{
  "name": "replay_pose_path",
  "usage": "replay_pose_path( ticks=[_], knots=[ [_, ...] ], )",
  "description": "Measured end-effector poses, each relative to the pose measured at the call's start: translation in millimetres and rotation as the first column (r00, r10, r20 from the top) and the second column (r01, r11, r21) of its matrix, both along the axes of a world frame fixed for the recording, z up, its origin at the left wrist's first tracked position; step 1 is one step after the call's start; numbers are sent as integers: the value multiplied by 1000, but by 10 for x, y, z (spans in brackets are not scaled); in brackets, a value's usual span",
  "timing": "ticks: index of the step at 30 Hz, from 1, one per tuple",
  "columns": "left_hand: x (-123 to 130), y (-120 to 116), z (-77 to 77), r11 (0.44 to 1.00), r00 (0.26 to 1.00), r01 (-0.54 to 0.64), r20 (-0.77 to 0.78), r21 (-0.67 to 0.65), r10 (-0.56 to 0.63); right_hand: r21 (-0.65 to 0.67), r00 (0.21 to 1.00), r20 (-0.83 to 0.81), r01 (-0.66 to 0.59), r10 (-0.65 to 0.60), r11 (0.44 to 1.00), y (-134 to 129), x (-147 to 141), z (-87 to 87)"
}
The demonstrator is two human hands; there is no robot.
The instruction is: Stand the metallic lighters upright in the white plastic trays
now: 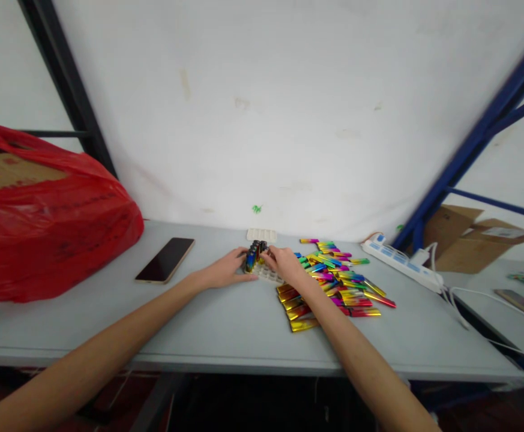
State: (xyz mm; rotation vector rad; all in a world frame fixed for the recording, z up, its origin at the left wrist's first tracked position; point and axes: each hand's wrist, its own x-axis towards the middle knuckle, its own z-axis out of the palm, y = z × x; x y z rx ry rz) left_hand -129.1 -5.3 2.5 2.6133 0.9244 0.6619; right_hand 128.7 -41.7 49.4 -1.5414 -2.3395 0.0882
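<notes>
A white slotted plastic tray (268, 274) lies on the table between my hands. Several shiny multicoloured lighters (251, 257) with dark tops stand upright in a row at its left end. My left hand (226, 269) curves around that end, thumb along the near side and fingers at the back, bracing the tray. With bent fingers, my right hand (285, 264) pinches at a dark-topped lighter (263, 246) beside the row; my fingers partly cover it. To the right spreads a loose pile of metallic rainbow lighters (343, 273), partly under my right forearm.
A second white tray (262, 234) rests against the wall. At the left are a phone (165, 260) and a big red plastic bag (54, 222). A white power strip (401, 262) with cables and an open cardboard box (473, 240) are at the right, near a blue frame post (478, 135).
</notes>
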Motion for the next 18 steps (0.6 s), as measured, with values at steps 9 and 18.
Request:
replay_pose_path(
  ticks=[9, 18],
  knots=[
    [-31, 11, -11, 1000, 1000, -6, -7, -7, 6, 28, 992, 72, -109, 107, 994, -63, 67, 54],
    [-23, 15, 16, 998, 998, -45, -41, -38, 44, 171, 976, 11, 211, -216, 962, 313, 844, -61]
  ],
)
